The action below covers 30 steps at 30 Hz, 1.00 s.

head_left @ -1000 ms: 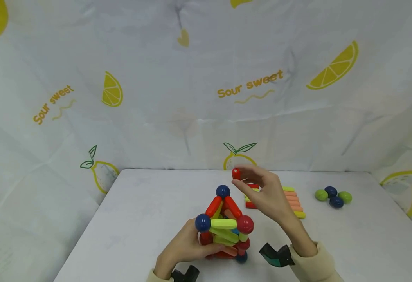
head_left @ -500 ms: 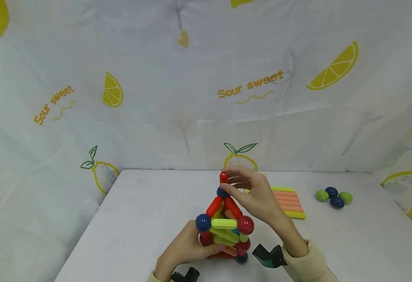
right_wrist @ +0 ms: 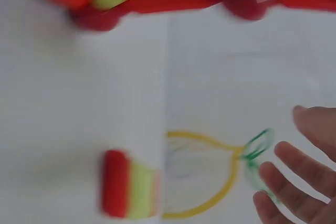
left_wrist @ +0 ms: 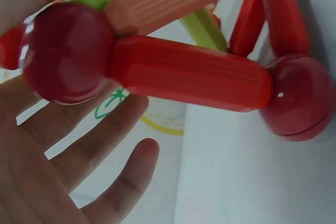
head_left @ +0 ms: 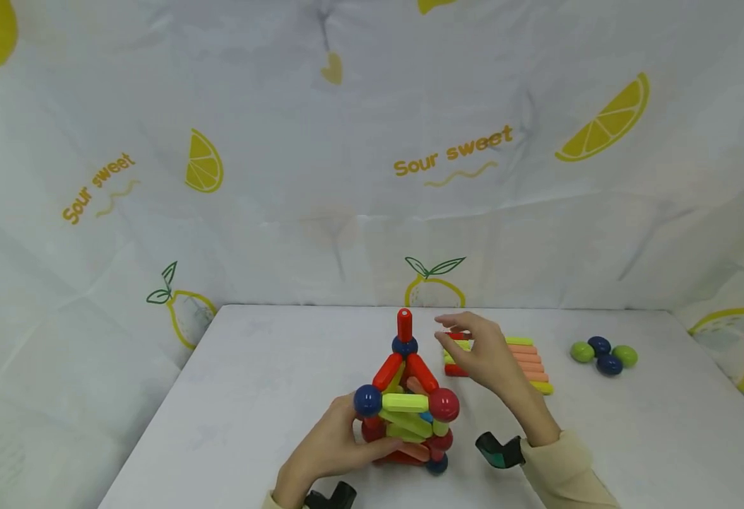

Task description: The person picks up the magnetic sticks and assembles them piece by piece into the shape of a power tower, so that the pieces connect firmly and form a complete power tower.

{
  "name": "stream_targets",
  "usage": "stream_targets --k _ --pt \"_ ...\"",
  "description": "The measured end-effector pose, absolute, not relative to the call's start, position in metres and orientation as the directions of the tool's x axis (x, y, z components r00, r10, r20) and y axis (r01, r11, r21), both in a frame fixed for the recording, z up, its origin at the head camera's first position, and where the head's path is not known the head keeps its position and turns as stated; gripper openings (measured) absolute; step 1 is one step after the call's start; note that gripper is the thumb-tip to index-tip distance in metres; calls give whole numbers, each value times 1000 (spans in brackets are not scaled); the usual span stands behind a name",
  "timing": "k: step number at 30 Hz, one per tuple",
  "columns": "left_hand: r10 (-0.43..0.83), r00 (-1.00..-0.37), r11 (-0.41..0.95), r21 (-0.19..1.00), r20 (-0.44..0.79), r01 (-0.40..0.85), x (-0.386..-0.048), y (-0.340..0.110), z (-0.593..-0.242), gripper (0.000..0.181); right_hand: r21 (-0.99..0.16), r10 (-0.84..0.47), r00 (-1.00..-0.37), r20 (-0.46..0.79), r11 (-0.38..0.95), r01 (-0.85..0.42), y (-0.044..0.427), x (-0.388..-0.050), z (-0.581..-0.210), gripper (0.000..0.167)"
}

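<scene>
Near the front of the white surface (head_left: 238,389), the left hand (head_left: 338,444) grips a rod-and-ball tower (head_left: 405,403) low down; a red rod (head_left: 404,326) stands upright on its top blue ball (head_left: 405,346). Just beside that rod the right hand (head_left: 482,353) hangs, fingers parted, holding nothing. Behind lie coloured sticks (head_left: 526,358) and, farther right, four balls (head_left: 610,365).

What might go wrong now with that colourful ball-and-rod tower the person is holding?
The red rod stands upright on the tower's top blue ball with no hand on it, so a bump might knock it off.

The left hand grips the tower low on one side; a twist might loosen a joint.

The right hand appears close to the loose rods and might scatter them.
</scene>
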<state>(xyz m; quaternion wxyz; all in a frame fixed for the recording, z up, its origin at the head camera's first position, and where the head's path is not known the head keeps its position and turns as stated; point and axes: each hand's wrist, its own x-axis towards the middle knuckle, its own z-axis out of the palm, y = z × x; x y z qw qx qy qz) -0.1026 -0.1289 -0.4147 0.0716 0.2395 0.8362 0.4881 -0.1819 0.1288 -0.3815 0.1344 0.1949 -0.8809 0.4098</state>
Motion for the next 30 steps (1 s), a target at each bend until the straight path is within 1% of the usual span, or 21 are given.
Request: stream_targets --k 3,5,7,10,14,19,22,24,28,30 --pt "398 -900 425 834 176 351 -101 -132 -407 67 -598 -271 -927 258 709 -374 137 -187 -403 28" --pt "331 -907 435 811 261 392 -98 -134 -401 72 -557 -284 -942 181 760 -336 141 -190 -415 26" --pt "267 -896 451 775 355 442 -95 -135 -395 66 -531 -291 -948 132 787 -315 143 -191 -424 25" --pt "228 -858 462 724 460 511 -90 -135 -388 53 -497 -289 -954 80 818 -289 144 -192 -435 24" --pt "223 -849 470 710 479 525 -87 -134 -383 40 -455 -289 -957 30 848 -271 142 -192 -443 27" --pt "222 -856 482 711 467 512 -86 -133 -381 36 -451 -281 -959 -24 860 -240 141 -188 -446 30" --pt "219 -856 499 700 468 511 -85 -132 -380 40 -494 -270 -963 -17 839 -227 141 -185 -445 35" --pt "217 -856 518 688 469 508 -84 -132 -379 42 -543 -272 -962 22 805 -240 143 -181 -441 38" --pt "208 -855 545 669 476 505 -83 -130 -377 43 -644 -257 -949 184 698 -314 144 -171 -422 39" --pt "204 -853 546 667 480 506 -83 -130 -376 41 -680 -225 -934 278 641 -357 143 -166 -408 38"
